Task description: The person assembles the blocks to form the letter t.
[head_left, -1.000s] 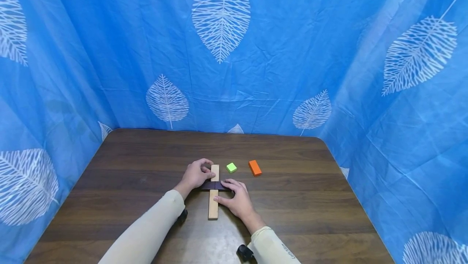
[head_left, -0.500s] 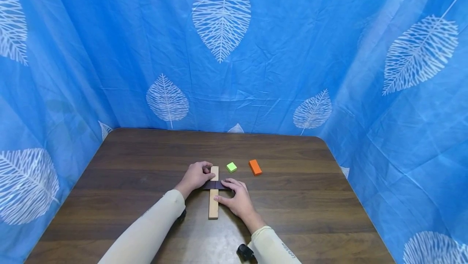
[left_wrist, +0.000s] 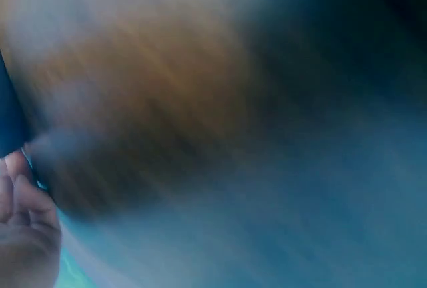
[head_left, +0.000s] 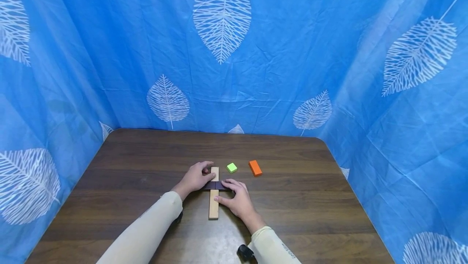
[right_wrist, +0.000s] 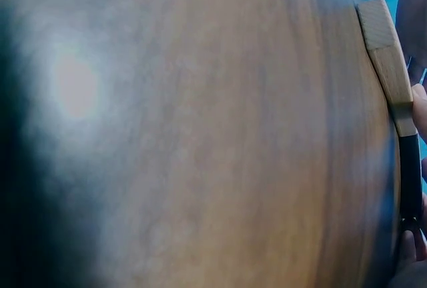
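Observation:
In the head view, two pale wooden blocks lie in line, the far block [head_left: 215, 174] and the near block [head_left: 213, 204]. Between them, a dark left block [head_left: 209, 185] and a dark right block [head_left: 223, 186] lie crosswise, forming a cross. My left hand [head_left: 193, 177] reaches the far block from the left. Its thumb touches that block's side, while the index finger stays apart beyond the far end. From the right, my right hand [head_left: 238, 201] touches the near block with its thumb; its fingers rest at the dark right block. The left wrist view is mostly blurred.
A lime green block [head_left: 232, 167] lies just right of the far pale block, and an orange block [head_left: 255, 168] farther right. All are on a brown wooden table [head_left: 292, 199], with a blue leaf-patterned curtain [head_left: 263, 73] behind and at the sides.
The far pale block has slid slightly toward the dark blocks. My left hand has shifted a little nearer, and its index finger has come off the block. My right hand has barely moved.

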{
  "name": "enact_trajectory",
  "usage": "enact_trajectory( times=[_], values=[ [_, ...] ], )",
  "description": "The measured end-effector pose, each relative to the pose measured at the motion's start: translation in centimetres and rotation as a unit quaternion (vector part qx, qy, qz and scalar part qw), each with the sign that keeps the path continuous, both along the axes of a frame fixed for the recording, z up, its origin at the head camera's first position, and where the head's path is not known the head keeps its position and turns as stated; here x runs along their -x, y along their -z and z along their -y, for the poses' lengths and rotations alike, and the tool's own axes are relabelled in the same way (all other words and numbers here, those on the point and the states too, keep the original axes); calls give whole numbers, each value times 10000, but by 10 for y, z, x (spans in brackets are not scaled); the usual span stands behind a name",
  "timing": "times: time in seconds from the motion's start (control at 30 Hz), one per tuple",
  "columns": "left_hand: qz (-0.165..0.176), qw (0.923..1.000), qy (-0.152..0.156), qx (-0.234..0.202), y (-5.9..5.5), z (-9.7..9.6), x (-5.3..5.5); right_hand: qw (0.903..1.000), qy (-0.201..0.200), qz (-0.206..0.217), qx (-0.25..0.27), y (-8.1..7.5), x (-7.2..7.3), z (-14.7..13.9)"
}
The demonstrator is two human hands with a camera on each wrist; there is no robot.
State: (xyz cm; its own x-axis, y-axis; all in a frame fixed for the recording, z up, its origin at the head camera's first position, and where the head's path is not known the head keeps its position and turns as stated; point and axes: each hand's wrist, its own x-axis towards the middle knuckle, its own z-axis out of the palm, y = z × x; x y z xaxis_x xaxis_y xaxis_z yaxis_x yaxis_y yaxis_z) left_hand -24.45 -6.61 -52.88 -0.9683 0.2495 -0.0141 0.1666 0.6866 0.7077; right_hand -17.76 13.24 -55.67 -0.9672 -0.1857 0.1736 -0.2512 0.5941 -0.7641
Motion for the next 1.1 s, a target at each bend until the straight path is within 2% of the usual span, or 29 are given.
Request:
enact_trajectory(
  times=[0.13, 0.23, 0.33, 0.43, 0.73, 0.9, 1.1],
  values=[
    [45, 9991, 400, 94, -1, 9, -4, 10000, 2, -28, 41, 1, -1, 0],
    [193, 9970, 718, 226, -3, 15, -7, 10000, 27, -20, 25, 0, -2, 0],
    [374, 9947, 896, 330, -2, 19, -10, 10000, 23, 20, -46, 1, -2, 0],
    [463, 9935, 971, 378, -2, 21, -11, 10000, 13, 4, -57, 1, -2, 0],
    [309, 9936, 1039, 321, 0, 21, -11, 10000, 31, -32, 12, -1, -2, 1],
    [230, 9935, 1044, 380, 3, 21, -10, 10000, 20, -27, -26, -1, -2, 1],
    [212, 9919, 1147, 512, 1, 22, -11, 10000, 7, -49, -26, -1, -3, 2]
  ],
)
